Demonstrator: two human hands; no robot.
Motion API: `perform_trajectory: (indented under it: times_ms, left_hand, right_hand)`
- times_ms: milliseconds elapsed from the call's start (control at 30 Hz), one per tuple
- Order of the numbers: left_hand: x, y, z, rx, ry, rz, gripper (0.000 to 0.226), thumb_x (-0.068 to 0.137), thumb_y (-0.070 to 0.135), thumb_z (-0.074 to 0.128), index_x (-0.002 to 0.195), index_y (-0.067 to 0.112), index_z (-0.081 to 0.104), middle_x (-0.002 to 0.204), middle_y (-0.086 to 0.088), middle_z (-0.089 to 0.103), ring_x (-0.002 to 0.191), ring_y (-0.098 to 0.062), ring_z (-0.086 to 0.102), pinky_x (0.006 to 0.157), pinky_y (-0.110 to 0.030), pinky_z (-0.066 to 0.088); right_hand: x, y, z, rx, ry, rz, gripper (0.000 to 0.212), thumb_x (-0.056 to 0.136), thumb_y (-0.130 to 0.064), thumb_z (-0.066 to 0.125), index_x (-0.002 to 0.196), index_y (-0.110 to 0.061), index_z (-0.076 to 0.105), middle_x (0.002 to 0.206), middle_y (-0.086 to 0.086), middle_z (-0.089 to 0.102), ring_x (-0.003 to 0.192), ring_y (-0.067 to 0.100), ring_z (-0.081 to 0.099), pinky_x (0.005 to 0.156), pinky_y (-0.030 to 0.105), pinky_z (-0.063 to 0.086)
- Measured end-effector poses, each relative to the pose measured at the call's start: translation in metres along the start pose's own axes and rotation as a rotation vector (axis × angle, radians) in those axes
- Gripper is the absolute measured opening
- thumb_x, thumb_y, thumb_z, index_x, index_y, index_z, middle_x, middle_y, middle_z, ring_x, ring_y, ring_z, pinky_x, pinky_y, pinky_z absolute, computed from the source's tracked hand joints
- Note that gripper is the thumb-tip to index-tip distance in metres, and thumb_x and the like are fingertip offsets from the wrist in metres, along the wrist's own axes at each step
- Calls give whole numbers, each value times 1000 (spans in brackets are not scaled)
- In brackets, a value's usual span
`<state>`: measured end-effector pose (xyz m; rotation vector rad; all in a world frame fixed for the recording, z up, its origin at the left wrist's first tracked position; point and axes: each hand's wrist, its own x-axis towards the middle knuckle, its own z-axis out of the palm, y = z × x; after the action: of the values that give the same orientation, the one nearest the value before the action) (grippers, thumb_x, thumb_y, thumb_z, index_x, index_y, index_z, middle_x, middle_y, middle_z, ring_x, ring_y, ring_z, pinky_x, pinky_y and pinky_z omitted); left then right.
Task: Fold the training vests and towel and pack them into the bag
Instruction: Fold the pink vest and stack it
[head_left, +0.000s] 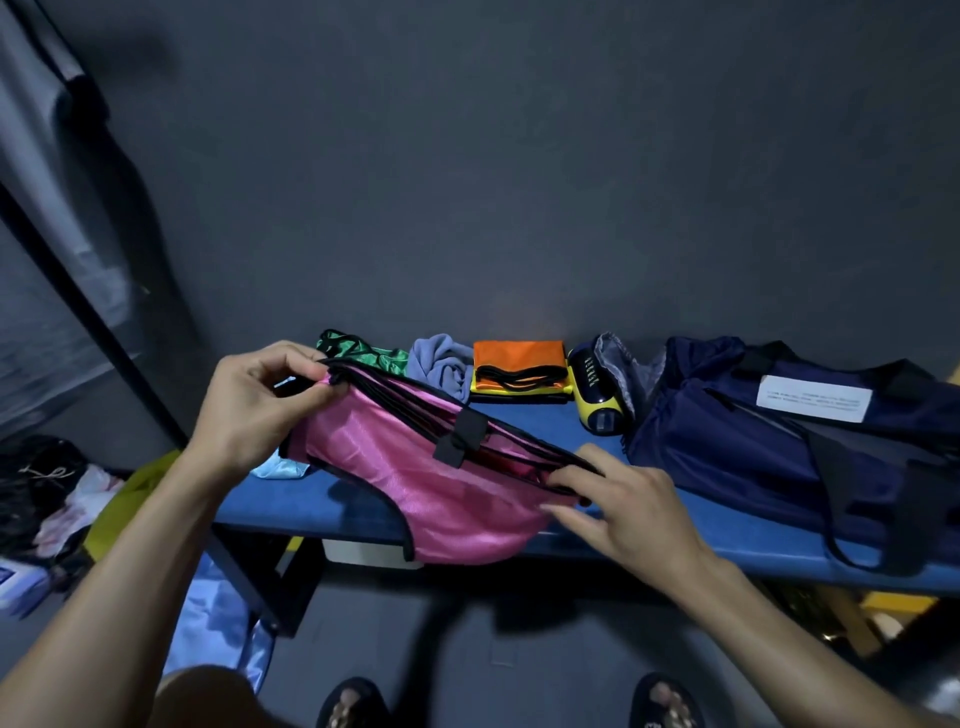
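Observation:
A pink mesh training vest (431, 488) with black trim lies doubled on the blue bench (353, 512), its lower part hanging over the front edge. My left hand (260, 405) pinches its black-trimmed upper left corner. My right hand (628, 512) pinches the right end of the black trim. Behind it lie a crumpled green vest (363, 351), a bunched lilac-grey towel (441, 364) and a folded stack with an orange vest (519, 358) on top of a yellow one. The dark blue bag (769, 441) lies at the right on the bench.
A yellow and black bottle (595, 397) lies between the folded stack and the bag. A light blue cloth (278, 467) peeks out under the pink vest. Clutter sits on the floor at left. My feet in sandals show below.

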<state>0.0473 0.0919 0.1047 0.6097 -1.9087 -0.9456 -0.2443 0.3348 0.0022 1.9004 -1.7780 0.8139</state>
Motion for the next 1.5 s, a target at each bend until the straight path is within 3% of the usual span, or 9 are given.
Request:
perform_trajectory:
  times_ms: [167,333,400,467,567,733,933,1167,1500]
  left_hand:
    - [-2,3,-1,60,-30,39,13,70,17,86,72,23,74,95,-6,70,87,-16,65,92,-40,51]
    - [-1,1,0,153,-36,100,21,73,11,85,71,28,72,90,6,71,84,-8,65,86,-31,50]
    - [1,-1,0,180,-36,114,30,75,6,86,70,32,72,89,9,71,82,-5,64,84,-28,50]
    - [2,-2,-1,183,-45,121,28,74,12,90,71,33,72,89,9,71,83,-7,65,83,-30,51]
    - [4,-2,-1,187,-56,117,16,72,21,84,72,32,73,91,6,71,84,-11,66,85,-35,52]
    - [9,-2,-3,236,-56,109,23,74,8,89,74,25,73,92,0,73,85,-16,68,87,-46,55]
    - [11,2,3,331,-72,146,23,75,-1,87,71,16,73,91,1,73,83,-13,69,86,-42,56]
    - [13,-7,-7,279,-70,50,20,70,14,89,75,25,74,91,7,74,83,-8,68,88,-38,55]
    - [9,-9,9,201,-89,31,28,74,-5,86,73,20,73,87,11,73,85,-5,67,84,-22,53]
  right_hand:
    - [6,-1,2,-127,-206,83,44,90,-65,51,99,-28,75,90,-11,53,59,14,59,42,34,43]
    - [17,-16,-9,3,-499,275,81,88,-88,10,79,-22,56,75,-7,49,67,14,49,64,37,44]
    - [18,-15,-4,144,-451,391,69,101,-69,15,63,-16,38,60,-1,40,54,16,38,57,35,35]
    - [20,-12,2,147,-474,436,61,103,-53,29,63,-11,49,59,3,55,51,16,45,55,35,41]
    - [23,-9,6,136,-616,422,47,89,-53,36,93,-26,74,89,-5,77,71,14,67,70,41,59]
    - [28,-10,0,200,-697,406,41,88,-46,45,117,-38,73,110,-15,75,92,7,68,82,37,58]
    - [34,-13,-8,164,-719,307,27,88,-30,61,112,-31,72,76,-8,64,62,5,53,53,18,36]
    - [30,-4,-12,179,-580,270,8,93,-30,65,100,-30,60,75,-4,67,65,13,61,70,40,55]
    - [29,-7,-10,111,-688,238,17,86,-40,61,92,-26,53,70,-3,59,61,13,46,58,30,35]
